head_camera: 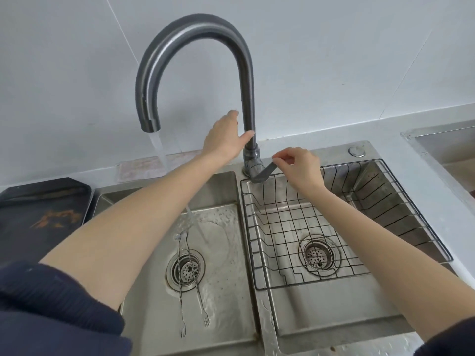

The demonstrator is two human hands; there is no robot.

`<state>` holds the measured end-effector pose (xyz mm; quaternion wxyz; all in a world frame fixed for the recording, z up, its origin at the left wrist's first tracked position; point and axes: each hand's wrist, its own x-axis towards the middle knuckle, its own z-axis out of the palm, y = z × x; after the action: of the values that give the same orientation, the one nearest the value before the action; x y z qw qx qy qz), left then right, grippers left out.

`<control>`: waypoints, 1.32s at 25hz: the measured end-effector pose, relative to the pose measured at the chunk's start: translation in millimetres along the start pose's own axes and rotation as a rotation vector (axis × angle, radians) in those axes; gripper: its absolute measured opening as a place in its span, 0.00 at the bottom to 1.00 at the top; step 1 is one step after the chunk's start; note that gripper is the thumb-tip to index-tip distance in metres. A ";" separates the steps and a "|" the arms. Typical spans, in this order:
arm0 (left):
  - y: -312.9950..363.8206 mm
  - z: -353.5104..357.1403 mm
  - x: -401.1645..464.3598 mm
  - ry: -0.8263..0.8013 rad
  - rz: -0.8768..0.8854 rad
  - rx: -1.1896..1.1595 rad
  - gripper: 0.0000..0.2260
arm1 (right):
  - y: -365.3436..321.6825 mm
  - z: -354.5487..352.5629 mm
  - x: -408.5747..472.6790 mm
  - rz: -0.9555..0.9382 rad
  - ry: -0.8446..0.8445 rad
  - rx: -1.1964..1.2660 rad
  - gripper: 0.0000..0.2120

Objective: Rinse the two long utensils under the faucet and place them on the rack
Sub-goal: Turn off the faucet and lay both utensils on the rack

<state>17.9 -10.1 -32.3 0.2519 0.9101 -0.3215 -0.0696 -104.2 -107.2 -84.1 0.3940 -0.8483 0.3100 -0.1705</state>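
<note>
Two long thin metal forks [191, 286] lie in the left sink basin [144, 317], crossing over its drain with their tines toward me. Water runs from the tall grey faucet [195, 29] into that basin. My left hand [226, 137] wraps the faucet's upright pipe just above its base. My right hand [298, 165] pinches the grey faucet handle [264, 173] between thumb and fingers. The black wire rack [282, 222] sits in the right basin and holds nothing.
A dark tray [38, 211] rests on the counter to the left of the sinks. A cloth [144, 169] lies behind the left basin. A round button [356, 151] sits on the sink ledge at right, and another steel basin [447, 142] is at far right.
</note>
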 end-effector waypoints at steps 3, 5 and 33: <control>14.8 -1.9 13.9 0.061 -0.022 -0.183 0.26 | 4.3 -0.5 1.4 -0.014 0.008 0.010 0.08; 22.2 -1.3 19.3 0.111 -0.022 -0.265 0.20 | 7.8 -0.3 2.4 -0.035 0.007 0.002 0.08; 16.5 0.1 17.1 0.103 -0.048 -0.272 0.17 | -1.1 -1.2 10.8 -0.100 0.034 -0.077 0.11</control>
<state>22.3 -31.7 -23.6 0.3875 0.8774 -0.2737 -0.0716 -96.2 -114.5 -82.0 0.3469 -0.8742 0.2801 -0.1923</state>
